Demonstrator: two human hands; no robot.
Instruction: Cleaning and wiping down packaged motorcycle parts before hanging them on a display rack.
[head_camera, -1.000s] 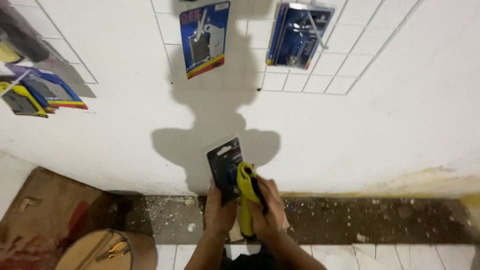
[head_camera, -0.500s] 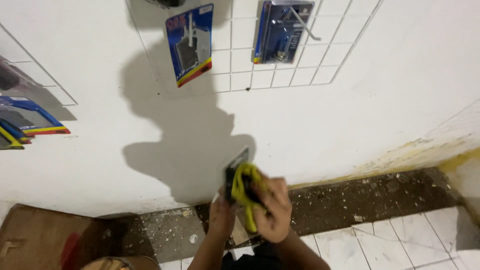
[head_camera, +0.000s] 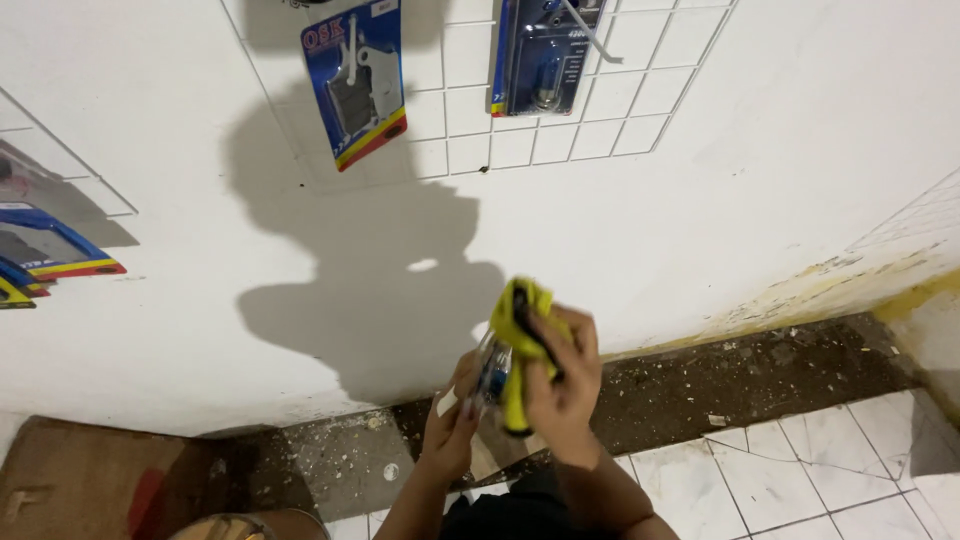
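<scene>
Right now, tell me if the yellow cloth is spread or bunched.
Bunched: the yellow cloth is crumpled in the right hand, against a small packet.

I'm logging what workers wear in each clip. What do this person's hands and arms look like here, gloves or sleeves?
Both hands are bare: no gloves on the left hand or the right hand. The forearms show no sleeves down to the frame's lower edge. No watch, ring or bracelet can be seen.

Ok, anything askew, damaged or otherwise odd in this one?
Yes. The blue carded pack hangs crooked on the wire grid, and the floor strip along the wall is bare, littered with rubble. The floor tiles show cracks.
</scene>
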